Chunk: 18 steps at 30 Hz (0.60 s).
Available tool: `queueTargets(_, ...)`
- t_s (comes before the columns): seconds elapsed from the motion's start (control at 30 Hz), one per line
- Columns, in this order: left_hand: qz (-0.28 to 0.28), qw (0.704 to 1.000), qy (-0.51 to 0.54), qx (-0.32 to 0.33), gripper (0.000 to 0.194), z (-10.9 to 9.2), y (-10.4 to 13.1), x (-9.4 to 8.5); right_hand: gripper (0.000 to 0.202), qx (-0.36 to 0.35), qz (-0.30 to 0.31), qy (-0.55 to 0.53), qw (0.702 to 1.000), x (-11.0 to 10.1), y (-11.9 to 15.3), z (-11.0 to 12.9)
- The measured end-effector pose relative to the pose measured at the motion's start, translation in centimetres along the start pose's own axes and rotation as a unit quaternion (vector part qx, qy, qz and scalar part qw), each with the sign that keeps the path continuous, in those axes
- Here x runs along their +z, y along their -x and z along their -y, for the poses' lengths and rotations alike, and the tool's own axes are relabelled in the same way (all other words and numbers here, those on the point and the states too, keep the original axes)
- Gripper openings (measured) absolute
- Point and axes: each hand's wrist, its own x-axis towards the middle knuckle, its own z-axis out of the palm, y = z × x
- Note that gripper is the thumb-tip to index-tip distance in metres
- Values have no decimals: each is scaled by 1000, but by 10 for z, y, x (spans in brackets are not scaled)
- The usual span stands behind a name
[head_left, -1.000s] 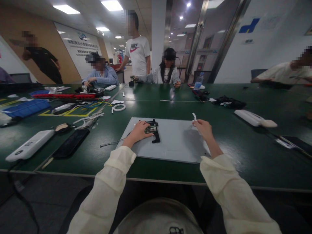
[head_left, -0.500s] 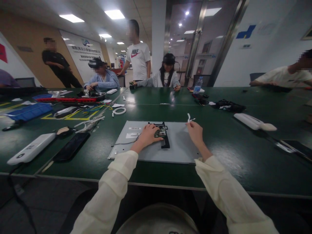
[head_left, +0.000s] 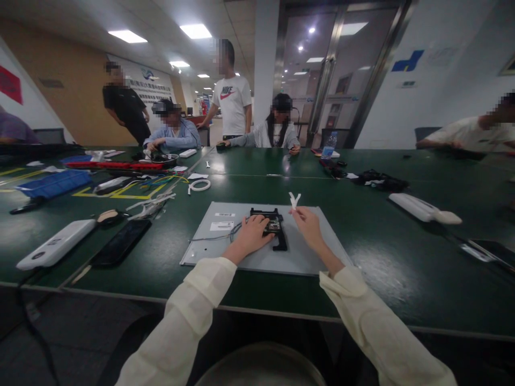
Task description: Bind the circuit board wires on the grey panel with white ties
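Observation:
A flat grey metal panel (head_left: 311, 260) lies on the green table in front of me, with paper labels near its upper left. On its middle sits a black bracket (head_left: 281, 244) holding a small circuit board (head_left: 274, 225). My left hand (head_left: 252, 236) rests over the board's left side, thumb and fingers around it, hiding part of it. Thin grey cables (head_left: 217, 237) run out leftward beneath that hand. Above the panel's right half, my right hand (head_left: 308, 225) pinches a forked strip of white tape (head_left: 295, 200) between thumb and fingertips, apart from the board.
A white ring of tubing (head_left: 199, 185), a phone (head_left: 123, 242) and a white power bank (head_left: 56, 244) lie to the left. Further left stands a blue tray (head_left: 54, 184). A white handheld device (head_left: 418, 207) lies right. Several people are around the table's far side.
My right hand has moved left with the white tape, closer to the board. My left hand stays on the board, its fingers slightly shifted. The view has tilted and turned a little.

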Motion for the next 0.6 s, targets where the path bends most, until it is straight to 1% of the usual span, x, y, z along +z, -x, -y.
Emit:
queueTargets(0.1, 1, 1000, 2, 1, 45, -3, 3, 0, 29, 69, 14, 18, 997, 5, 0, -11)
queueTargets(0.2, -4, 1000, 0, 1, 45, -5, 6, 1, 31, 100, 20, 31, 994, 5, 0, -14)
queueTargets(0.47, -3, 1000, 7, 6, 45, -10, 8, -2, 33, 116, 18, 15, 993, 4, 1, -8)
queueTargets(0.6, -3, 1000, 7, 7, 44, -12, 7, -1, 37, 110, 10, 7, 994, 4, 1, -4)
